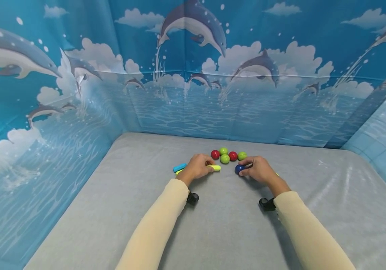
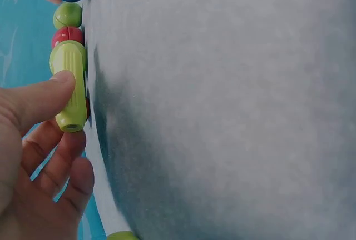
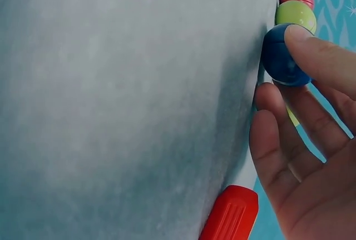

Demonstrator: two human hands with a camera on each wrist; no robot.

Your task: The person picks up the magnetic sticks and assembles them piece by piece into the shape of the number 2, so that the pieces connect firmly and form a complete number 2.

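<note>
Head view: the left hand [image 1: 198, 166] and its wrist partly hide a yellow handle [image 1: 178, 173] beside a blue handle [image 1: 180, 167]; a yellow sliver [image 1: 277, 174] behind the right hand [image 1: 261, 169] is too small to identify; in the right wrist view, the frame cuts off a red handle [image 3: 231, 215]; both arms reach forward over the grey counter [image 1: 225, 217]; the left hand pinches another yellow handle [image 1: 216, 168], the right hand grips one blue ball [image 1: 238, 170], both just before two red balls [image 1: 215, 154] and three green balls [image 1: 225, 159].
</note>
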